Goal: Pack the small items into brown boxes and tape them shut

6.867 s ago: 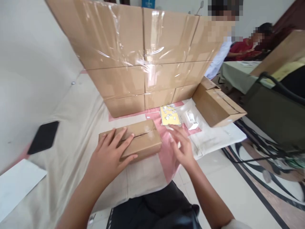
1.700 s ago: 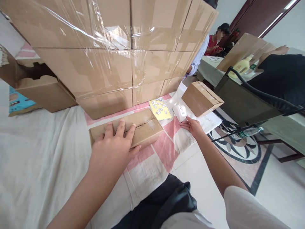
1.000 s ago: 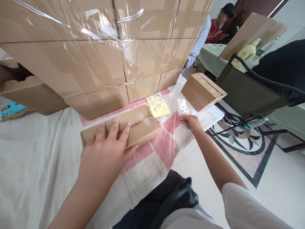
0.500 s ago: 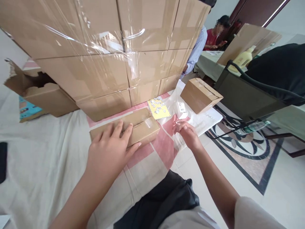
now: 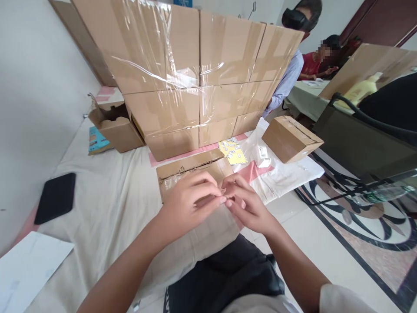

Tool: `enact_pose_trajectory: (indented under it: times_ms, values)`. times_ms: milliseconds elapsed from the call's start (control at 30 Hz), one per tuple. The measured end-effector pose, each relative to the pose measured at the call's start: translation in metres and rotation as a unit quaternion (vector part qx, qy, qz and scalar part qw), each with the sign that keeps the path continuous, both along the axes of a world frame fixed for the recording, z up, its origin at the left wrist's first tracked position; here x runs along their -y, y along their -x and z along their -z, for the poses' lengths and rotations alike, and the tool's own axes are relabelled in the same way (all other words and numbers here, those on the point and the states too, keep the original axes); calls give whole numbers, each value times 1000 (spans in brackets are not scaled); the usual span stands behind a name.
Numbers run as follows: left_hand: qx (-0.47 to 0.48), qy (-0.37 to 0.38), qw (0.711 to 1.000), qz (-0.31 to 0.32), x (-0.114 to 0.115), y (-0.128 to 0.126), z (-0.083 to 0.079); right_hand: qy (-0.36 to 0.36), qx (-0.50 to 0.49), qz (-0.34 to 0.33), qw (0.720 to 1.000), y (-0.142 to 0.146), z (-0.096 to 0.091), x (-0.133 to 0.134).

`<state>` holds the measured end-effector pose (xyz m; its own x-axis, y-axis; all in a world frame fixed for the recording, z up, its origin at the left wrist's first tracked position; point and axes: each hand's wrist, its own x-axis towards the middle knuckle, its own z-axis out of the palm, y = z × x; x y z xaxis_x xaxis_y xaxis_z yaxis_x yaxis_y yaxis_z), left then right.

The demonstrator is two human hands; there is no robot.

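My left hand [image 5: 189, 202] and my right hand [image 5: 246, 204] meet just in front of a flat brown cardboard box [image 5: 192, 169] lying on the cloth. The fingertips of both hands pinch together around something tiny that I cannot make out. Beyond the box lie a yellow sheet with small white stickers [image 5: 233, 151] and a small white box [image 5: 262, 156] on clear plastic.
A tall stack of film-wrapped cartons [image 5: 195, 74] stands behind. An open torn carton [image 5: 115, 126] sits at left, a closed carton [image 5: 291, 138] at right. A black phone [image 5: 55, 198] and white paper [image 5: 28, 265] lie at left. A dark chair [image 5: 361, 143] and two people are at right.
My left hand has come off the flat box and my right hand has drawn back from the small white box; both now meet in a pinch in front of me.
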<state>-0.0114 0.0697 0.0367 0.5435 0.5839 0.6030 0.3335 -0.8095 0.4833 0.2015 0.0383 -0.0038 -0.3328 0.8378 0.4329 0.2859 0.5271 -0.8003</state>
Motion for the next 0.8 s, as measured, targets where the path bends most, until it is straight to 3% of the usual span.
enact_pose_trajectory:
  times_ms: [67,133,200,300,367,433,500,567,633,700,800]
  values:
    - [-60,-153,984,-64,3,1,1,71,-36,61,995,12,1,-1]
    - [-116,-292,943,-110,7,3,3,140,-79,93,983,22,2,-3]
    - [-110,-339,927,-120,12,8,-1,185,-85,127,971,25,4,-9]
    - [-9,-272,955,-117,26,28,-20,197,-55,221,954,13,6,-19]
    - [37,-212,963,-164,34,49,-36,165,-57,264,949,1,6,-26]
    - [62,-110,971,-201,36,70,-49,90,-44,268,958,-7,4,-33]
    - [69,8,985,-156,26,89,-54,-18,21,239,971,-7,-2,-44]
    - [38,85,991,-98,9,101,-51,-111,124,180,970,0,-8,-59]
    - [-20,133,987,-89,-12,107,-43,-152,223,113,956,11,-11,-76]
    - [-82,165,979,-91,-29,107,-33,-152,299,66,940,21,-10,-91]
    - [-148,189,967,-85,-47,105,-19,-130,362,51,922,28,-5,-103]
